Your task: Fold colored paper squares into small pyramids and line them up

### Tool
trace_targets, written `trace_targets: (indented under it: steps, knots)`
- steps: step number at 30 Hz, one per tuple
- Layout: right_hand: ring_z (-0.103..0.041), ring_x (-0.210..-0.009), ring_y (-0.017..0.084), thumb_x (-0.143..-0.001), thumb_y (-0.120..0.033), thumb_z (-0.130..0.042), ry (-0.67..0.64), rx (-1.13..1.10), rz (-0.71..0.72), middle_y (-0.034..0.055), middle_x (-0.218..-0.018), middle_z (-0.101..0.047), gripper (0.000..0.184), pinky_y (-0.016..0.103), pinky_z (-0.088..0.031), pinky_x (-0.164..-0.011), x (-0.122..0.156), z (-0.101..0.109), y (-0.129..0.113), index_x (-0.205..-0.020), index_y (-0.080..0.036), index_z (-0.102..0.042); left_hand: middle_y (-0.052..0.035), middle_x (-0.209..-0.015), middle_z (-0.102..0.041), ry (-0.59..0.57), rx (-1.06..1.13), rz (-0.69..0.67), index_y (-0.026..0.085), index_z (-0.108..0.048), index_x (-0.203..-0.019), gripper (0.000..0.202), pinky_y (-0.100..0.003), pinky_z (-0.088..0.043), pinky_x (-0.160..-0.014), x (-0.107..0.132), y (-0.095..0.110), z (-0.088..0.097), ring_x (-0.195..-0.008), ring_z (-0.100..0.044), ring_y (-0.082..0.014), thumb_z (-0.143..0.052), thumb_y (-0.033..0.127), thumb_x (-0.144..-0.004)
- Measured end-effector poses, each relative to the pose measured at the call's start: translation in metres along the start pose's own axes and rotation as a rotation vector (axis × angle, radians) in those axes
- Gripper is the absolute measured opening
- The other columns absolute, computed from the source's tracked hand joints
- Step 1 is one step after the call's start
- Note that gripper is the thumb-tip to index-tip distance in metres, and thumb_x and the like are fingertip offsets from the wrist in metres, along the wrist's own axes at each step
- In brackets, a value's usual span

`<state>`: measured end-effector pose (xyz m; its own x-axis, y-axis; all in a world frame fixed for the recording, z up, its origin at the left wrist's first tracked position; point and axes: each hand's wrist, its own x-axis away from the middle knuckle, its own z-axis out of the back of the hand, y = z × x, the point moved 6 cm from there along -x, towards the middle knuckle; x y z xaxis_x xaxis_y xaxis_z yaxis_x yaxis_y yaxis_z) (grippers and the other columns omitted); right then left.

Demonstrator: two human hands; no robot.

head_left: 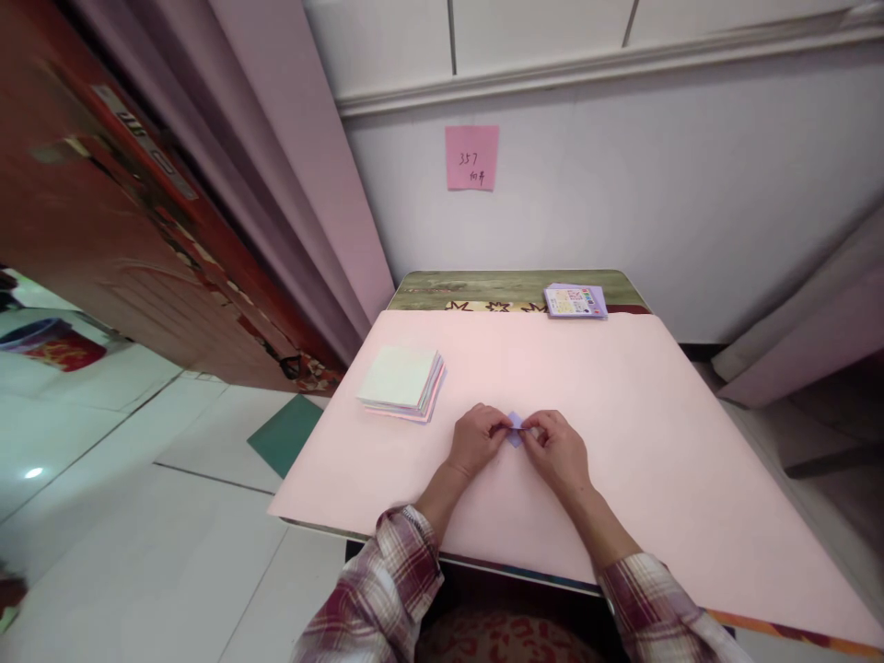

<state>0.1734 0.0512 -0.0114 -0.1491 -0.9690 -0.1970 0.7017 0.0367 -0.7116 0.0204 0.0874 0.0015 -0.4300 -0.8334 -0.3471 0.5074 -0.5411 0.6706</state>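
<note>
A small folded piece of purple paper (515, 427) lies between my two hands on the pink table cover (622, 414). My left hand (476, 439) pinches its left side with curled fingers. My right hand (556, 447) pinches its right side the same way. Most of the paper is hidden by my fingers. Both wrists rest on the cover, in plaid sleeves.
A stack of pastel paper squares (403, 381) sits to the left of my hands. A purple paper packet (575, 300) lies at the far edge on the bare tabletop (483, 287). A pink sticky note (471, 157) hangs on the wall. A red door (103, 212) stands at left.
</note>
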Motion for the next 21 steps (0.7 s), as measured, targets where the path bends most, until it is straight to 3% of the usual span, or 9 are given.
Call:
trace_targets:
  steps: [6, 10, 15, 21]
  knots:
    - [-0.055, -0.057, 0.009, -0.083, -0.033, -0.057, -0.036, 0.011, 0.015, -0.0015, -0.094, -0.063, 0.015, 0.025, -0.040, -0.056, 0.000, -0.002, 0.001, -0.089, -0.028, -0.070, -0.0003, -0.081, -0.069, 0.020, 0.104, 0.086, 0.023, -0.070, -0.087, 0.018, -0.027, -0.048, -0.072, 0.000, -0.009, -0.001, -0.077, -0.060, -0.0151, -0.062, 0.010, -0.077]
    - [-0.058, -0.066, 0.012, -0.088, -0.036, -0.051, -0.024, 0.034, 0.005, -0.0002, -0.094, -0.063, 0.020, 0.025, -0.039, -0.057, -0.001, -0.001, -0.001, -0.088, -0.028, -0.069, 0.0001, -0.081, -0.068, 0.045, 0.202, 0.181, 0.023, -0.065, -0.101, 0.025, -0.025, -0.050, -0.070, 0.000, -0.018, -0.003, -0.070, -0.061, -0.0128, -0.064, 0.015, -0.077]
    - [-0.058, -0.070, 0.013, -0.090, -0.040, -0.048, -0.012, 0.081, -0.029, 0.0005, -0.092, -0.063, 0.024, 0.025, -0.038, -0.060, -0.002, 0.000, -0.004, -0.087, -0.026, -0.068, -0.0003, -0.079, -0.068, 0.052, 0.133, 0.205, 0.022, -0.064, -0.096, 0.015, -0.026, -0.050, -0.072, -0.001, -0.021, -0.003, -0.073, -0.062, -0.0141, -0.060, 0.024, -0.082]
    - [-0.058, -0.070, 0.015, -0.089, -0.044, -0.049, 0.013, 0.149, -0.086, 0.0019, -0.089, -0.063, 0.027, 0.027, -0.035, -0.058, -0.003, -0.002, -0.005, -0.084, -0.024, -0.066, 0.0007, -0.080, -0.067, 0.061, 0.095, 0.237, 0.022, -0.063, -0.098, 0.017, -0.026, -0.049, -0.070, -0.001, -0.022, -0.004, -0.070, -0.060, -0.0127, -0.060, 0.023, -0.081]
